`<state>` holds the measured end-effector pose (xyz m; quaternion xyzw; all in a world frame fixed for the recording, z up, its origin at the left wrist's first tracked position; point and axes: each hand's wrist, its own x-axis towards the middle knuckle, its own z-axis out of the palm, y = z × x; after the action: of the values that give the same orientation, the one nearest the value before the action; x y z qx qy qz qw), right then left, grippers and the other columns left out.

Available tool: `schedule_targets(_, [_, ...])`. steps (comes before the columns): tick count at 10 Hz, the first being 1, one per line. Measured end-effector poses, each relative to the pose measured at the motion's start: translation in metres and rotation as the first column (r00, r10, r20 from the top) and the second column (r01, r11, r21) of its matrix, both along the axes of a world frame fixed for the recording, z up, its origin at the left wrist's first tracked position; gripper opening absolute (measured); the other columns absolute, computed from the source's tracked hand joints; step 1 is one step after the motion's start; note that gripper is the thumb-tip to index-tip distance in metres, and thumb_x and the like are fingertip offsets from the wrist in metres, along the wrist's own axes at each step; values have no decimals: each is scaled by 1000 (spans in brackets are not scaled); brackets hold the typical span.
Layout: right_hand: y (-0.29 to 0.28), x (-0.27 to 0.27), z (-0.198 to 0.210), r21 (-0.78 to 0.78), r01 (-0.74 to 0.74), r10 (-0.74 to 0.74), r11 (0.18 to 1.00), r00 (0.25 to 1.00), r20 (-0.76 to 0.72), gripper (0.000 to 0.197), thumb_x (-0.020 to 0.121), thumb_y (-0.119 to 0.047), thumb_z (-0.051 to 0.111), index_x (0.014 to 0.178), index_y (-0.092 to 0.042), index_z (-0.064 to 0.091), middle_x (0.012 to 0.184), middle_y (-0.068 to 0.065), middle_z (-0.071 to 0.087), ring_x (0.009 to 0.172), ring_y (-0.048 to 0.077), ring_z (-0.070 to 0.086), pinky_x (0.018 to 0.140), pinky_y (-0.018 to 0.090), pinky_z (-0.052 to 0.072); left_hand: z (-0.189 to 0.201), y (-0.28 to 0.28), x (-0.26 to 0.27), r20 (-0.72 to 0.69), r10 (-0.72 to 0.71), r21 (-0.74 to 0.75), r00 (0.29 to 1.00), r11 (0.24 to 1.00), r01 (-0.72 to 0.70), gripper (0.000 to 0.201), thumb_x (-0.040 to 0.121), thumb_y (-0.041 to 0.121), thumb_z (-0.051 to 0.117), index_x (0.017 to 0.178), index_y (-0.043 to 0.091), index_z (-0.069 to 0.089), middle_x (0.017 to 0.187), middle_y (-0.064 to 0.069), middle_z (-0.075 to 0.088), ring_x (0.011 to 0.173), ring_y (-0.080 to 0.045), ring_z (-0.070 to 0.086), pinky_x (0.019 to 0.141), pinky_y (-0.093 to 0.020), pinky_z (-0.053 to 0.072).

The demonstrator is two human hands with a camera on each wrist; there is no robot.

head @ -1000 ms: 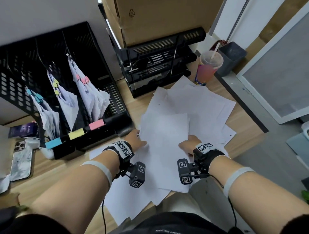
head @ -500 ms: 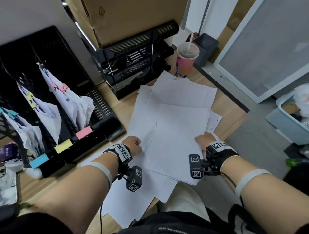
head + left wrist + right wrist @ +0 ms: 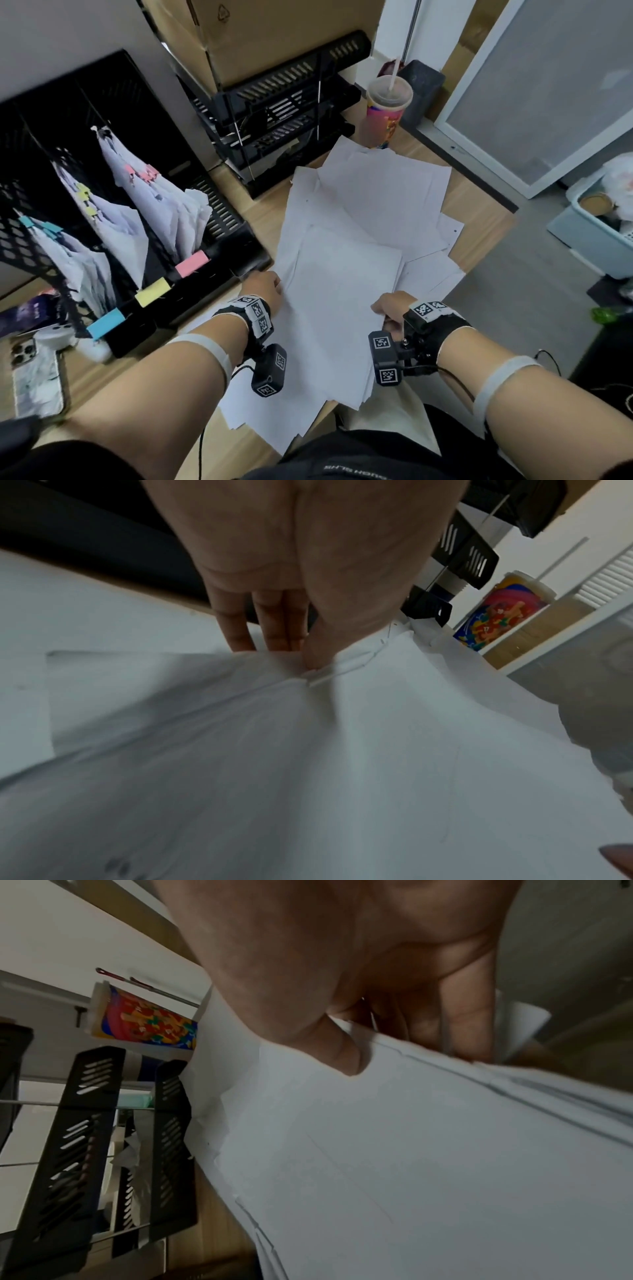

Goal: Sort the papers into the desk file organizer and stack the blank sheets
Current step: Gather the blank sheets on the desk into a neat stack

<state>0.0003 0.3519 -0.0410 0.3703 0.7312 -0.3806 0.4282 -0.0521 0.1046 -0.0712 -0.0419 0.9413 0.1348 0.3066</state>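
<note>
The right hand (image 3: 359,969) fills the top of the view, thumb (image 3: 342,1053) pressed on top of a bundle of white sheets (image 3: 411,1150), fingers (image 3: 466,1031) curled under its edge. Left of it stands a black slotted tray rack (image 3: 85,1139), and beyond that a colourful cup (image 3: 147,1020), somewhat blurred, on what looks like a wooden desk (image 3: 212,1229).

matt white paper sheets (image 3: 346,301), light wood-grain desk (image 3: 472,205), black perforated plastic file organizer (image 3: 219,219), black slotted plastic trays (image 3: 284,113) on thin metal rods, brown cardboard box (image 3: 274,34), glossy printed plastic cup (image 3: 385,116), clear lid
</note>
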Motion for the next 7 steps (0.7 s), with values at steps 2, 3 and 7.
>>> schedule_targets(2, [-24,26,-7,-129,85,-80,988,996,44,25,94,-15,51,72,-22,43,81,-4,46,69,7,50,55,18,50,-1,-14,25,-71,45,6,996,999,-44,26,91,13,45,113,20,55,136,-4,43,124,-28,44,99,-45,44])
schedule_targets(3, [-34,38,-10,-145,44,-31,988,995,90,19,90,-12,54,74,-21,46,85,-1,49,76,11,54,65,20,55,3,-13,33,-91,87,25,992,996,-85,37,95,34,43,127,16,46,138,-10,47,127,-32,47,102,-47,41])
schedule_targets(7, [-73,53,-19,-217,194,-170,957,978,124,18,85,-15,62,82,-1,50,72,15,47,82,34,49,103,46,41,-15,-53,32,46,34,-126,998,992,-28,99,67,74,68,136,7,44,136,-13,53,129,-29,49,102,-36,43])
